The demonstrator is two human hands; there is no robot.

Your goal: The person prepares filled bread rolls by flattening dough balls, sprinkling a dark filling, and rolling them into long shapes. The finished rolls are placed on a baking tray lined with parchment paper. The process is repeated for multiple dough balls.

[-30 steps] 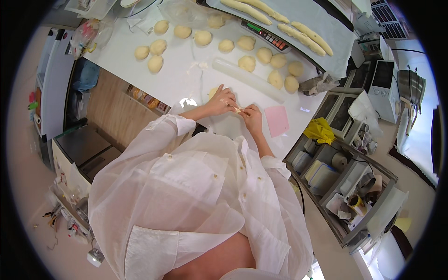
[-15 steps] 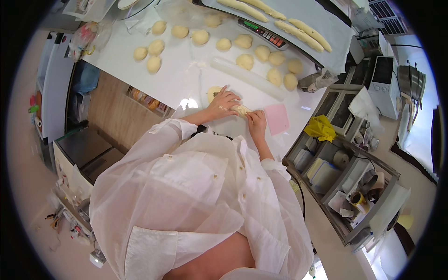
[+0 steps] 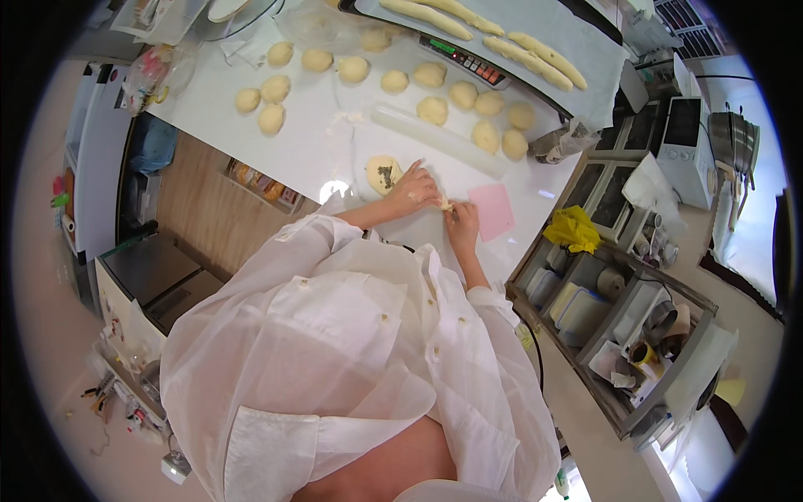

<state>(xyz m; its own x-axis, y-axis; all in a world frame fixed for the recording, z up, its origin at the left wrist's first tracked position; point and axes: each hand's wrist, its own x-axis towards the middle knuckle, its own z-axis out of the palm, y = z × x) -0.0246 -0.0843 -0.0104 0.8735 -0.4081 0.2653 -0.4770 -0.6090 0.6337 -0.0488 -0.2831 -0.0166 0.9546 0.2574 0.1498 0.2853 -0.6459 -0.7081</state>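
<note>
Nearest to us is the white shirt (image 3: 351, 335), on the near side of the rolling pin (image 3: 438, 140), its sleeves running up toward the table (image 3: 318, 142). Past the cuffs, also on the near side of the rolling pin, we find both hands close together. The right hand (image 3: 462, 226) has its thumb and fingertips closed in a pinch on a small piece of dough (image 3: 446, 204), which lies between the hands, nearer to the right end of the rolling pin than to the left. The left hand (image 3: 414, 192) is bent palm-down, its fingers at the other side of that dough; we cannot tell how firmly they grip, as the hand itself covers most of the contact.

Near the right end of the rolling pin, on our side, we see a pink scraper (image 3: 491, 212). Toward the left end, also on our side, lies a flat round of dough (image 3: 381, 169) with dark filling on it, just beside the left hand.

Across the rolling pin we see dough balls (image 3: 395, 81) scattered, with three more grouped off to its left. Farther beyond the rolling pin sit a scale (image 3: 462, 60) with a lit display and a paper-lined tray (image 3: 577, 46) bearing four long dough strips (image 3: 527, 63).
</note>
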